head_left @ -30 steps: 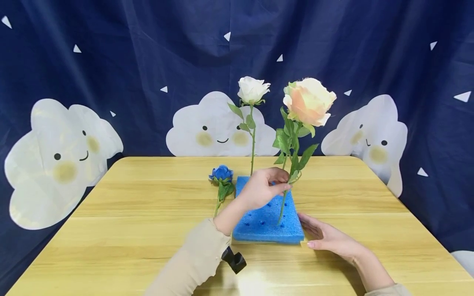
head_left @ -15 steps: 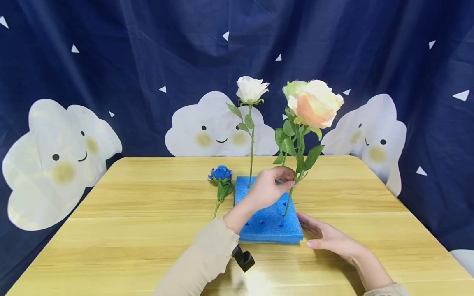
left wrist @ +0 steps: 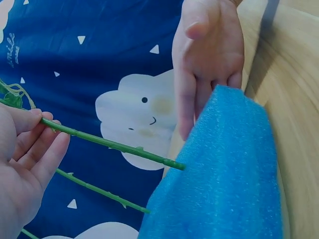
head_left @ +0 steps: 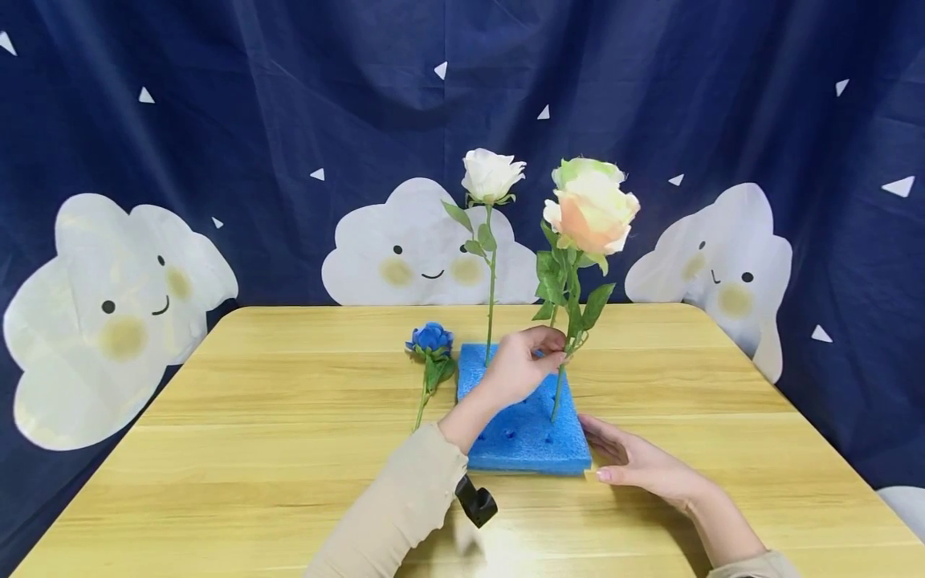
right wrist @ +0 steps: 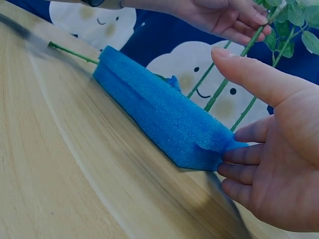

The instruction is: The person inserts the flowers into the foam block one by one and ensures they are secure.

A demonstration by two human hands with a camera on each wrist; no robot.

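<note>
My left hand (head_left: pixel 522 368) pinches the green stem of a large peach-and-cream artificial rose (head_left: pixel 594 210) between thumb and fingers. The stem's blunt lower end is at the top of a blue foam block (head_left: pixel 531 461); whether it has entered a hole, I cannot tell. My right hand (head_left: pixel 643 466) lies at the block's right side, fingers extended; in the right wrist view its fingertips (right wrist: pixel 232 172) touch the foam. A white rose (head_left: pixel 493 177) stands upright at the block's back left. Another rose with pale green petals (head_left: pixel 578 168) stands mostly hidden behind the peach one.
A blue rose (head_left: pixel 432 339) lies on the wooden table (head_left: pixel 303 449) left of the block, its lower stem hidden by my left arm. Several small holes dot the foam top. Behind the table hangs a navy curtain (head_left: pixel 289 96) with smiling clouds.
The peach rose has swung right, then back left. Its lower stem end has shifted backward over the foam, away from the front edge. The right hand stays almost still at the block.
</note>
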